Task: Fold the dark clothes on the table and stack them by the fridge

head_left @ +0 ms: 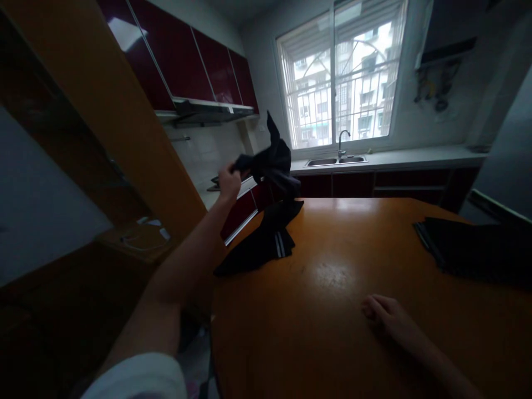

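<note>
My left hand [230, 180] is closed on a crumpled dark garment [276, 160], held up above the far left part of the table. The garment is blurred in places, and its exact kind does not show. Under it, a black garment with two white stripes [266, 238] lies at the table's left edge; I cannot tell if the two are one piece. My right hand [380, 310] is low over the near right part of the wooden table [316, 332], its fingers curled in and no object showing in them.
A folded black pile of cloth [469, 249] lies on the right side of the table. Behind the table runs a white counter [415, 158] with a double sink [336, 161] under a barred window. A wooden cabinet frame [137, 138] stands close on the left.
</note>
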Motion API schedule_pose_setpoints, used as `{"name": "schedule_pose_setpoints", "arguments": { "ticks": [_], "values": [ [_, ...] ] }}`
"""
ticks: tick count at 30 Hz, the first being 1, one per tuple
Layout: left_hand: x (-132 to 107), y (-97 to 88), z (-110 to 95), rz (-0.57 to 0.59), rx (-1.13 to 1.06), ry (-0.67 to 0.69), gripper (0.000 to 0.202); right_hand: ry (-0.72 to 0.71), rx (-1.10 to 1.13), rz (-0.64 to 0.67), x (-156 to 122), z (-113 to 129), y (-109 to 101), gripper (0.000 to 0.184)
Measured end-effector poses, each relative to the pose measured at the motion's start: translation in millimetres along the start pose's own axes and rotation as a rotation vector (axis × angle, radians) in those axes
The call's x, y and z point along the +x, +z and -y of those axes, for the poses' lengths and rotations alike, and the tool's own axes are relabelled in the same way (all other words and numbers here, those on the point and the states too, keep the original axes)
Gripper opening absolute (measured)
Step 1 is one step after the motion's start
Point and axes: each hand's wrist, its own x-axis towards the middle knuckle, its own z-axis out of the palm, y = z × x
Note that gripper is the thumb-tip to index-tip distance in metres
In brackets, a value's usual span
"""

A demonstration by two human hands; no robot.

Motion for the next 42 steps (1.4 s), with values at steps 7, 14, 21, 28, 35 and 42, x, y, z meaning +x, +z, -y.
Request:
{"name": "schedule_pose_setpoints", "arguments": {
  "ticks": [7, 14, 21, 28, 35, 42],
  "values": [
    [-201, -133.3, 80, 0.807, 0.715, -0.419, 0.039, -0.057, -0.154, -0.011, 4, -7, 2, 0.047],
    [-228, -100.4, 77, 0.774, 0.841, -0.195, 0.041, -0.067, -0.220, -0.067, 5, -4, -1, 0.044],
    [-218, 14.3, 118, 0.960, 0.756, -0.011, 0.064, -0.058, -0.065, -0.085, -1, 3, -2, 0.044],
    [-219, 46.2, 173, 0.887, 0.836, -0.229, 0.053, -0.065, -0.002, -0.063, 4, 6, -2, 0.038],
    [-212, 48.7, 189, 0.786, 0.878, -0.189, 0.064, -0.058, 0.037, -0.179, 18, -2, -5, 0.030],
    [-252, 88.5, 126, 0.690, 0.640, 0.120, 0.045, -0.017, -0.537, -0.893, 63, 15, -115, 0.034]
  ]
}}
